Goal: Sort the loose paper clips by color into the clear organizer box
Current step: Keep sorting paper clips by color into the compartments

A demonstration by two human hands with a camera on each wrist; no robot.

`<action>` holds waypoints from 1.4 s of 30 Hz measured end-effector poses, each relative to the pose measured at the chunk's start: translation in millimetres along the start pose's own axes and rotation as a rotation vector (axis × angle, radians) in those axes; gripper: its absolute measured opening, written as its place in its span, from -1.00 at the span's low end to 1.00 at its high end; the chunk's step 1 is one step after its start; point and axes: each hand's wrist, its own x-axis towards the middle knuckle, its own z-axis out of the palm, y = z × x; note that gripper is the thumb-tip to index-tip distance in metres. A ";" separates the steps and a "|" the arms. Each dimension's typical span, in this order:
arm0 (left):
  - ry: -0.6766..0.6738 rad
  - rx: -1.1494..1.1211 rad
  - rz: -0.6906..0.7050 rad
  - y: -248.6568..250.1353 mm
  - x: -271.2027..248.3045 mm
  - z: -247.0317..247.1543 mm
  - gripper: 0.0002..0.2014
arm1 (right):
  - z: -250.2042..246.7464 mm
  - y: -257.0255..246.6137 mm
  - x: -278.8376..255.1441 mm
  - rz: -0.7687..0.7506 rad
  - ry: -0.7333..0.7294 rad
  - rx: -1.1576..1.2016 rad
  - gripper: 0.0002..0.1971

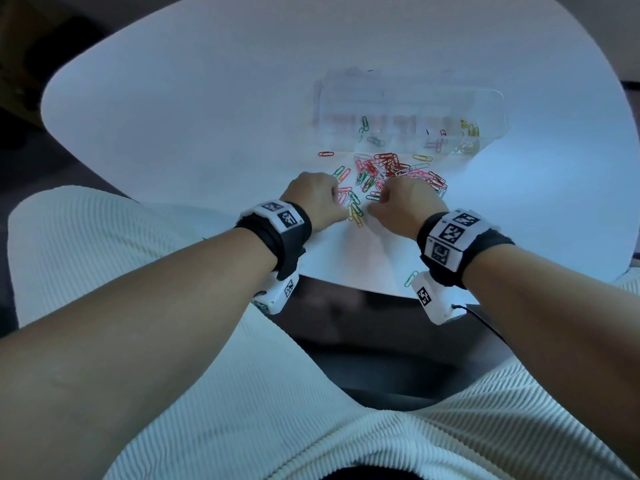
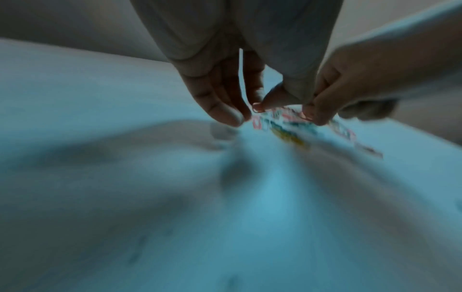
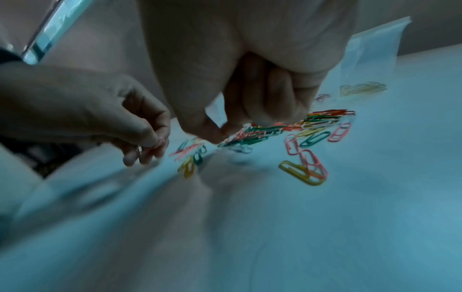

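Clip pile [image 1: 388, 174] lay on tabletop [image 1: 207, 116], just in front of both hands, box [image 1: 408, 112] beyond. Left hand [image 1: 317, 199] pinched a pink clip [image 2: 257, 107]; right hand [image 1: 405, 206] pinched pile's near edge.

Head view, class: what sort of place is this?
Probably a home or office sitting area: a person sits at a white rounded table, white ribbed fabric across the lap, sorting paper clips into a clear organizer. Little else of the room shows.
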 end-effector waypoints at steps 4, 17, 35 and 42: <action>0.045 -0.399 -0.092 -2.9 4.8 -16.9 -0.87 | -18.9 23.9 -8.0 0.047 0.016 0.594 -0.74; 0.032 -0.305 -0.125 6.5 33.6 -29.3 -0.68 | -54.6 63.7 -34.1 0.225 0.034 1.137 -0.79; -0.105 0.187 -0.009 1.2 30.9 -20.7 -0.96 | -11.3 58.2 -17.1 0.186 -0.007 0.095 -0.78; -0.133 0.187 -0.025 4.2 30.5 -17.0 -0.94 | -2.2 55.4 -15.5 0.178 0.041 0.057 -0.80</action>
